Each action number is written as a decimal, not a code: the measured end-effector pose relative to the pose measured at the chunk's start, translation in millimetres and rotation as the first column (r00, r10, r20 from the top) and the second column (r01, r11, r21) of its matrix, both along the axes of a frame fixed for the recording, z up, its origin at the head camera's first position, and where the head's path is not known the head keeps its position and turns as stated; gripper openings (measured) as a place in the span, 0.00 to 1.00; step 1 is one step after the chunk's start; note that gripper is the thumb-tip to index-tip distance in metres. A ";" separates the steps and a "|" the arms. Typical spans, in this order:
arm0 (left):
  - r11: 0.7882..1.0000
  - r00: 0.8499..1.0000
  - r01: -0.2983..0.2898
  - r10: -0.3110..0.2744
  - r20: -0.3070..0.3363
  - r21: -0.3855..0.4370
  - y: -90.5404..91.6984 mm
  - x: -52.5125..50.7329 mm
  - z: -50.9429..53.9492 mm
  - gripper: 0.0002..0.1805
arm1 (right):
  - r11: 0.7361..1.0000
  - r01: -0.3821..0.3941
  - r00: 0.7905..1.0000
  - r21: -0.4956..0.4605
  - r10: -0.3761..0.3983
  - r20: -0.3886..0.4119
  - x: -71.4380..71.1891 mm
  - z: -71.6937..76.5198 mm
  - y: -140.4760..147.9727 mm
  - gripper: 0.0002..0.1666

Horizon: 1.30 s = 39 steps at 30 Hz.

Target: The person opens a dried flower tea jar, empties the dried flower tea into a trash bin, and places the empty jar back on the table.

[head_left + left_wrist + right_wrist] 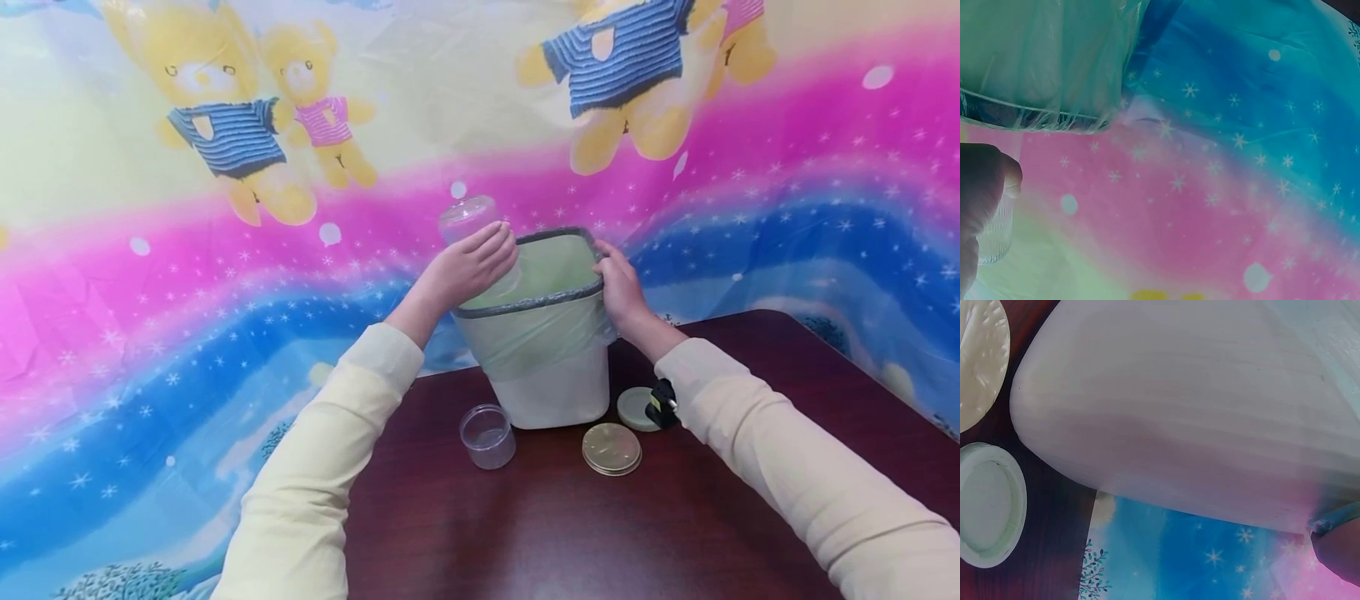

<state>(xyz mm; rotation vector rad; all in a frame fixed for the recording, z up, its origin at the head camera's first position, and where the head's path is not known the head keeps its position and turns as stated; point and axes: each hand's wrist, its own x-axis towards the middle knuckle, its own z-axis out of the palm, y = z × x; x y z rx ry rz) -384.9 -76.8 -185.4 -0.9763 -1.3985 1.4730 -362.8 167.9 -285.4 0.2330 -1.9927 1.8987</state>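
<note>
My left hand [476, 265] grips a clear plastic jar [463, 215], tipped with its base up and its lower end over the mouth of a white trash bin [551, 387]. A thin pale green liner [551, 333] is folded over the dark rim of the bin. Fingers partly hide the jar; its ribbed side [997, 240] shows in the left wrist view. On the opposite side, my right hand [621, 283] holds the bin's rim, thumb outside. Only a fingertip of that hand [1340, 550] appears in the right wrist view. The bin stands upright on the table.
A clear round tub [487, 442] stands on the dark wooden table [570, 533], left of the bin's base. Stacked gold lids [611, 447] and a pale round lid [636, 408] lie at the right. Behind the table hangs a printed bear cloth [420, 108].
</note>
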 end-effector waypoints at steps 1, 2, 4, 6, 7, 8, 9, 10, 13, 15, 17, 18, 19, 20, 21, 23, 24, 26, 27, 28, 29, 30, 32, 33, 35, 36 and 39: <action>1.000 1.000 0.000 0.000 0.004 -0.006 0.4 0.0 -0.3 0.31 | 1.000 0.001 1.000 0.001 -0.001 0.001 0.1 0.0 0.0 0.35; 1.000 1.000 -0.002 0.002 0.008 -0.011 0.6 0.1 -0.6 0.32 | 1.000 0.001 1.000 0.000 -0.001 0.003 0.2 0.1 0.0 0.35; 1.000 1.000 -0.007 0.007 0.012 -0.022 0.8 0.3 -1.4 0.33 | 1.000 0.002 1.000 0.003 -0.003 0.008 0.5 0.1 -0.1 0.35; 1.000 1.000 -0.008 0.008 0.016 -0.028 0.8 0.4 -2.3 0.33 | 1.000 0.003 1.000 0.006 -0.003 0.010 0.8 -0.1 -0.3 0.35; 0.999 1.000 -0.008 0.009 0.015 -0.031 0.7 0.5 -2.7 0.34 | 1.000 0.004 1.000 0.008 -0.004 0.013 1.0 0.0 -0.5 0.35; 0.999 1.000 -0.009 0.009 0.012 -0.033 0.7 0.8 -3.0 0.34 | 1.000 0.005 1.000 0.008 -0.005 0.013 1.1 0.0 -0.7 0.35; 0.999 1.000 -0.010 0.010 0.009 -0.034 0.6 1.0 -3.2 0.34 | 1.000 0.006 1.000 0.008 -0.006 0.012 1.3 0.1 -1.0 0.35; 0.999 1.000 -0.007 0.008 0.008 -0.033 0.3 1.2 -3.4 0.34 | 1.000 0.007 1.000 0.007 -0.007 0.012 1.3 0.1 -1.2 0.35; 1.000 1.000 0.001 -0.001 0.005 -0.022 -0.5 1.6 -3.6 0.34 | 1.000 0.009 1.000 0.005 -0.009 0.010 1.2 0.0 -1.8 0.35; 1.000 1.000 0.005 -0.005 0.005 -0.014 -1.0 1.5 -3.7 0.33 | 1.000 0.009 1.000 0.005 -0.009 0.007 1.2 -0.1 -1.8 0.35; 1.000 1.000 0.004 -0.004 0.007 -0.010 -1.2 1.3 -4.1 0.34 | 1.000 0.008 1.000 0.007 -0.008 0.006 1.3 -0.3 -1.7 0.35; 1.000 1.000 0.001 0.000 0.008 -0.010 -1.1 1.2 -4.3 0.34 | 1.000 0.008 1.000 0.008 -0.008 0.006 1.6 -0.2 -1.7 0.35; 1.000 1.000 -0.003 0.003 0.009 -0.011 -1.1 1.2 -4.5 0.34 | 1.000 0.007 1.000 0.006 -0.007 0.007 1.8 -0.2 -1.7 0.35; 1.000 1.000 -0.007 0.007 0.011 -0.012 -1.0 1.2 -4.6 0.34 | 1.000 0.006 1.000 0.005 -0.006 0.005 1.8 -0.2 -1.7 0.35; 1.000 1.000 -0.009 0.009 0.010 -0.013 -0.8 1.4 -4.7 0.34 | 1.000 0.006 1.000 0.003 -0.006 0.005 2.0 -0.1 -1.7 0.35; 1.000 1.000 -0.010 0.010 0.014 -0.014 -0.4 2.0 -4.4 0.35 | 1.000 0.006 1.000 -0.004 -0.006 0.003 2.4 0.0 -1.8 0.35; 1.000 1.000 -0.009 0.009 0.014 -0.013 -0.2 2.3 -4.3 0.35 | 1.000 0.006 1.000 -0.008 -0.006 0.002 2.5 0.0 -1.8 0.35; 1.000 1.000 -0.001 0.001 0.012 -0.010 0.2 2.8 -4.0 0.35 | 1.000 0.006 1.000 -0.013 -0.006 -0.001 2.8 0.1 -1.8 0.35; 1.000 1.000 0.001 -0.001 0.012 -0.008 0.3 3.0 -3.9 0.35 | 1.000 0.006 1.000 -0.015 -0.006 -0.001 3.2 0.4 -1.9 0.35; 1.000 1.000 0.003 -0.003 0.013 -0.005 0.3 3.4 -3.6 0.35 | 1.000 0.005 1.000 -0.015 -0.005 -0.001 3.4 0.5 -1.9 0.35; 1.000 1.000 0.004 -0.004 0.013 -0.001 0.2 3.6 -3.6 0.34 | 1.000 0.003 1.000 -0.016 -0.003 -0.001 3.5 0.7 -2.0 0.35; 1.000 1.000 0.003 -0.003 0.014 0.001 0.1 3.9 -3.4 0.34 | 1.000 0.000 1.000 -0.014 0.000 0.000 3.5 0.8 -2.0 0.35; 1.000 1.000 0.002 -0.002 0.016 0.008 -0.3 4.6 -3.0 0.34 | 1.000 -0.005 1.000 -0.012 0.005 0.000 3.2 0.8 -1.9 0.35; 1.000 1.000 0.002 -0.003 0.015 0.012 -0.4 4.9 -2.5 0.34 | 1.000 -0.007 1.000 -0.012 0.007 0.001 2.9 0.8 -2.0 0.35; 1.000 1.000 0.003 -0.003 0.011 0.020 -0.7 5.4 -1.7 0.34 | 1.000 -0.007 1.000 -0.013 0.007 0.001 2.3 0.9 -1.7 0.35; 1.000 1.000 0.006 -0.006 0.009 0.025 -0.9 5.6 -1.3 0.34 | 1.000 -0.005 1.000 -0.015 0.005 0.000 2.1 1.0 -1.6 0.35; 0.999 1.000 0.020 -0.019 -0.002 0.039 -1.3 5.1 -0.2 0.33 | 1.000 0.001 1.000 -0.017 -0.001 -0.004 2.3 1.4 -1.1 0.35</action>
